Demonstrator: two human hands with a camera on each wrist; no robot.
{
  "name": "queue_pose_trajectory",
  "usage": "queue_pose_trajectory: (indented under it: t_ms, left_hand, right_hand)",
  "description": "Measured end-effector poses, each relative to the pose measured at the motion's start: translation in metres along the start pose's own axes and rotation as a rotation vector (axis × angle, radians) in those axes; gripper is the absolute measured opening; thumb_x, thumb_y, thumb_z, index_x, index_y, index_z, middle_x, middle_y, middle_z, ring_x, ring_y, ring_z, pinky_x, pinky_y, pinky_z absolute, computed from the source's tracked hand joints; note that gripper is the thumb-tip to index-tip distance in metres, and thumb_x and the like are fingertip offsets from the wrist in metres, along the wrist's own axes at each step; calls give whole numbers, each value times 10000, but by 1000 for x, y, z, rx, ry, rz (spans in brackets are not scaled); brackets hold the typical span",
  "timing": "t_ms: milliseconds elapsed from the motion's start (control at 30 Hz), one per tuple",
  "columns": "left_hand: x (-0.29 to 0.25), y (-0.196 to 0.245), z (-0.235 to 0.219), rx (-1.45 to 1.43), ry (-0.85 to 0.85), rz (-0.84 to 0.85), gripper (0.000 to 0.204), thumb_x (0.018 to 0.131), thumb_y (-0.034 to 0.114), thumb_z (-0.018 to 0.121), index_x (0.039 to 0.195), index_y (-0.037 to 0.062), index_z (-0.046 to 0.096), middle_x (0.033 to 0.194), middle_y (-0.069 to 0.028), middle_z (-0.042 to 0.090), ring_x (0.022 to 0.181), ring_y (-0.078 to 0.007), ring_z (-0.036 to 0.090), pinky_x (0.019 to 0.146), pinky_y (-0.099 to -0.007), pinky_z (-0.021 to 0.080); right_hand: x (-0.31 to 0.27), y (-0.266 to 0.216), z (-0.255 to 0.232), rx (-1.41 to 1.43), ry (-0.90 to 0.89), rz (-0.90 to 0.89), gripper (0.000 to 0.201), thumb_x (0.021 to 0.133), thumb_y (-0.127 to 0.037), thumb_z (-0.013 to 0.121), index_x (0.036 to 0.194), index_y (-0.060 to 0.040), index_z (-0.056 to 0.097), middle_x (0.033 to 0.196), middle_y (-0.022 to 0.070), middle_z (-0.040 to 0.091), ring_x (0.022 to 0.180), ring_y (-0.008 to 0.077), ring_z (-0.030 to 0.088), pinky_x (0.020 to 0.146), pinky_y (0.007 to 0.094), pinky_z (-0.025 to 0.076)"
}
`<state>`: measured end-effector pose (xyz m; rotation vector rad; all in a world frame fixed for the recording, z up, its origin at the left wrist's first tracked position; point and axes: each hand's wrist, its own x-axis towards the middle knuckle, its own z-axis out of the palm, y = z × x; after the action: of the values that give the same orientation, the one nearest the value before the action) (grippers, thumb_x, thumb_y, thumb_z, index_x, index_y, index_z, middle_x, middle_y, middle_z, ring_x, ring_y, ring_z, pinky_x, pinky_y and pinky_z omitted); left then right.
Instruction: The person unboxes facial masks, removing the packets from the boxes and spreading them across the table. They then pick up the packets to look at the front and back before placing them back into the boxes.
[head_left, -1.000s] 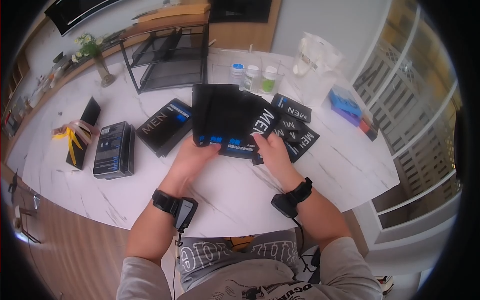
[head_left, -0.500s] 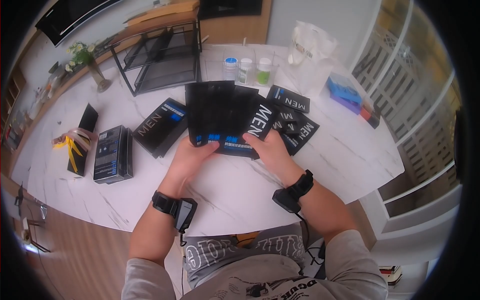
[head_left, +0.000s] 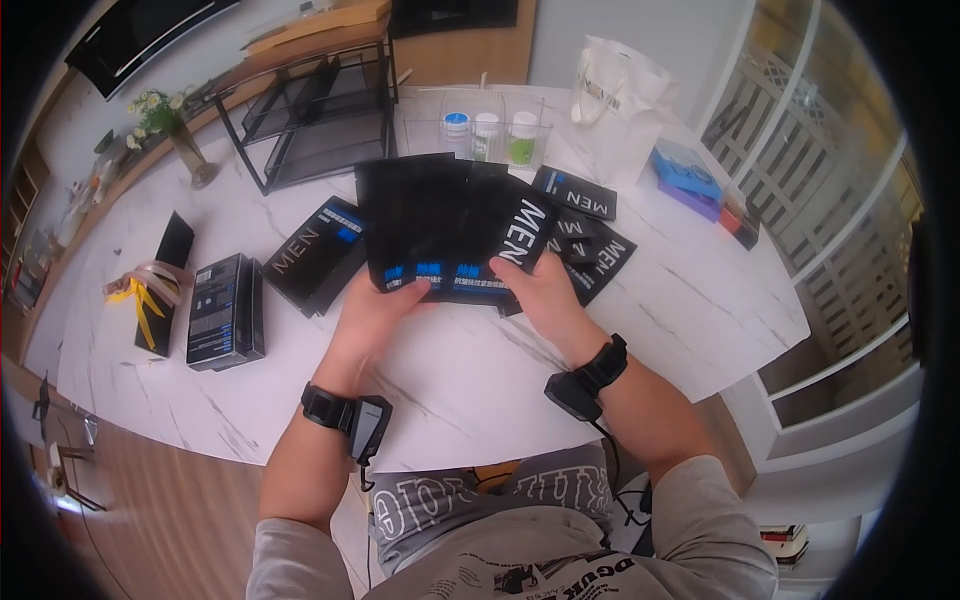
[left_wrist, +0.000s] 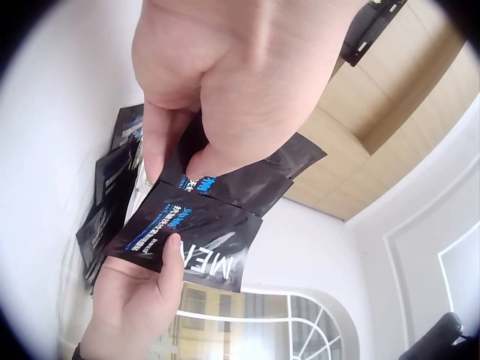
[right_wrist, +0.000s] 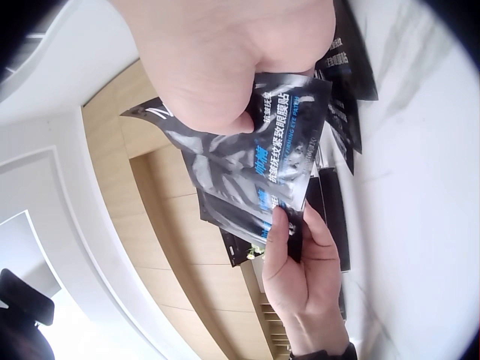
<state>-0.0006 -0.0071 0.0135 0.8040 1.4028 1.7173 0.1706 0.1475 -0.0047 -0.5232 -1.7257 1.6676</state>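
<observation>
In the head view, both hands hold a fan of several black eye patch packets [head_left: 430, 210] above the white table, their blue and white print along the lower edge. My left hand [head_left: 375, 310] pinches the left side, thumb in front and fingers hidden behind. At the right side my right hand [head_left: 545, 295] grips the packet marked MEN [head_left: 527, 232], its thumb pressed on the front. The right wrist view shows the overlapping glossy packets [right_wrist: 247, 169] between the two hands. More black packets [head_left: 600, 255] lie spread on the table just beyond the right hand.
Left of the hands lie a black MEN box [head_left: 310, 255], dark boxes [head_left: 225, 310] and a black item with a ribbon bow [head_left: 150, 290]. Behind stand a mesh rack [head_left: 320, 140], a clear organizer with bottles [head_left: 487, 135] and a white bag [head_left: 620, 100]. Blue and purple boxes [head_left: 690, 180] sit right.
The fanned packets shift slightly left and up in the head view, and the scene shifts a little as the head turns. Both hands keep their hold.
</observation>
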Motion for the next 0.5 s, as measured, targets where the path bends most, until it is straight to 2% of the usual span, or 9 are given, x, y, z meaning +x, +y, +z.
queue_pose_trajectory:
  t_ms: [500]
  left_hand:
    - [0,-2,3,71,17,49,245,912,-29,629,1157,-23,624,1069,-85,686,937,-157,669,801,-302,581]
  right_hand:
    - [0,6,2,20,30,-22,238,940,-141,653,1085,47,632,956,43,692,834,86,596,744,263,500]
